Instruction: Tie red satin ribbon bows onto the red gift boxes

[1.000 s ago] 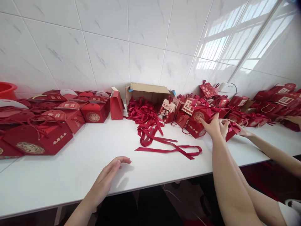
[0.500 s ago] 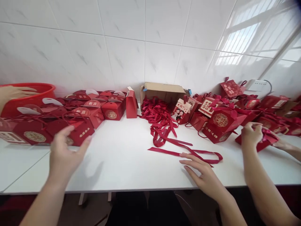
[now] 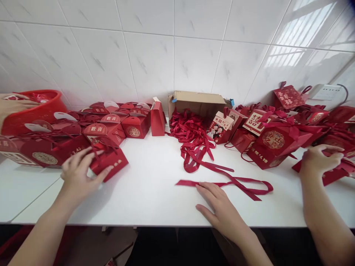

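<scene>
My left hand (image 3: 79, 173) grips a small red gift box (image 3: 111, 162) at the near edge of a cluster of red boxes, fingers over its top and thumb at its near side; the box sits tilted. My right hand (image 3: 219, 207) lies flat and open on the white table (image 3: 149, 192), fingertips touching the left end of a loose red ribbon (image 3: 235, 183).
Red gift boxes (image 3: 133, 125) line the wall at left and right. An open cardboard box (image 3: 196, 101) spills a heap of red ribbons (image 3: 191, 136). A co-worker's hand (image 3: 318, 160) holds a red box at right. Another person's hand (image 3: 11, 105) rests by a red basin (image 3: 41, 107).
My left hand reached forward and took hold of the red box, pulling it out tilted. My right hand came down flat by the ribbon's end. The view shifted left.
</scene>
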Motion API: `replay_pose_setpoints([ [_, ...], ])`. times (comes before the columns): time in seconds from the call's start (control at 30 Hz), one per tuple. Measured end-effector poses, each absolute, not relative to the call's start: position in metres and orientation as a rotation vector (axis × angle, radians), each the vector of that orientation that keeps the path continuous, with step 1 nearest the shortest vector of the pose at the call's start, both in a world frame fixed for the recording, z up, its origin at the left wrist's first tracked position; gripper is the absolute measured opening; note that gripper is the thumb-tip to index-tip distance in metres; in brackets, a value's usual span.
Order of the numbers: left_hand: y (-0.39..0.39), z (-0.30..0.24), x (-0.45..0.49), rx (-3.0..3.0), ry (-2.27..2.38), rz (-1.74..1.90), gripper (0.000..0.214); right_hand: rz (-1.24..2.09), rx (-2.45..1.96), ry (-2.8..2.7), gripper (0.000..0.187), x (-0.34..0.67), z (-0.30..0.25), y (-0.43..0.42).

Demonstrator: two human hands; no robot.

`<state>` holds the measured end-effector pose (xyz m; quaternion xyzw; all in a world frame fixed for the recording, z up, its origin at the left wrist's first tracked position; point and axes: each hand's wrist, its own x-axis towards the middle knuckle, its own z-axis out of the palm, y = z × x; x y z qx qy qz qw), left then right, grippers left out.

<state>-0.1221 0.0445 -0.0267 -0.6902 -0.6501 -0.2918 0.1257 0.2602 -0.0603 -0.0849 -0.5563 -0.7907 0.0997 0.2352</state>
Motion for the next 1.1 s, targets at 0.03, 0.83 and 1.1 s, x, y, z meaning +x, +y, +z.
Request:
replay_pose_setpoints([
  [0.03,0.035,-0.027,-0.114,-2.148,-1.798,-0.843,0.043,0.285,-1.518,-2.14,0.042,0.26,-0.086,-0.061],
  [0.83,0.005,0.025,-0.003,-2.574,-1.368,-1.043,0.007,0.48,-1.406,-1.403,0.021,0.247,-0.077,-0.073],
  [1.1,0.02,0.047,-0.015,-2.478,-1.671,-1.297,0.024,0.448,-1.363,-1.294,0.023,0.239,-0.078,-0.074],
])
